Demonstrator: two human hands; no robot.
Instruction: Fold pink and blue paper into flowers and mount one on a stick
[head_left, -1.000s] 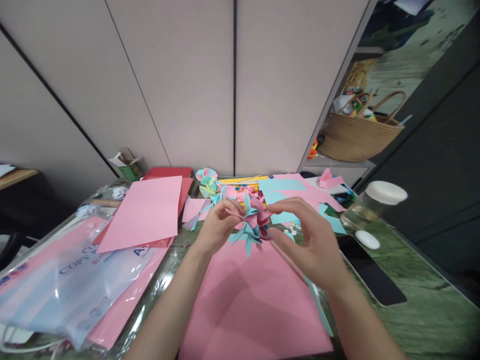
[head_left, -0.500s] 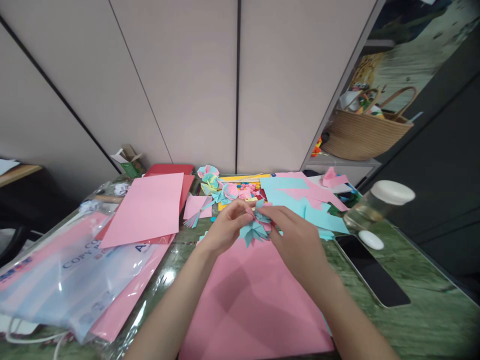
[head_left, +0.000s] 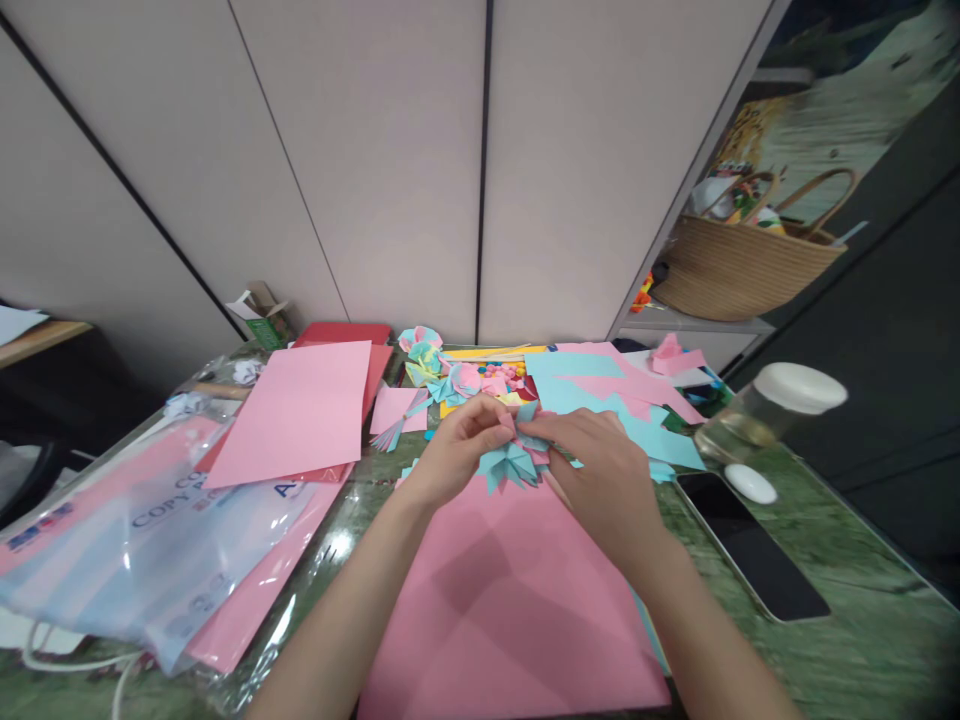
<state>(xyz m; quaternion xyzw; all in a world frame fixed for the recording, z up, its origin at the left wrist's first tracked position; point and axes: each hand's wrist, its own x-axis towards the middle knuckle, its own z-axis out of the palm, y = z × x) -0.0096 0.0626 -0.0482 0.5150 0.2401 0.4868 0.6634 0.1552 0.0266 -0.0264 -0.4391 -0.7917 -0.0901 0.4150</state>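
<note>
A small folded paper flower, pink and light blue with pointed tips, is pinched between both my hands above a large pink sheet. My left hand grips its left side with fingertips closed. On the right side, my right hand closes over it and hides part of the pink petals. The two hands touch at the flower.
Several finished paper flowers and scraps lie behind my hands. A pink sheet and plastic-wrapped copy paper lie at the left. A black phone, a white oval object and a lidded glass jar are at the right. A woven basket sits on a shelf.
My right hand has moved in from open beside the flower to closed on it. Both hands and the flower have dropped slightly toward the pink sheet.
</note>
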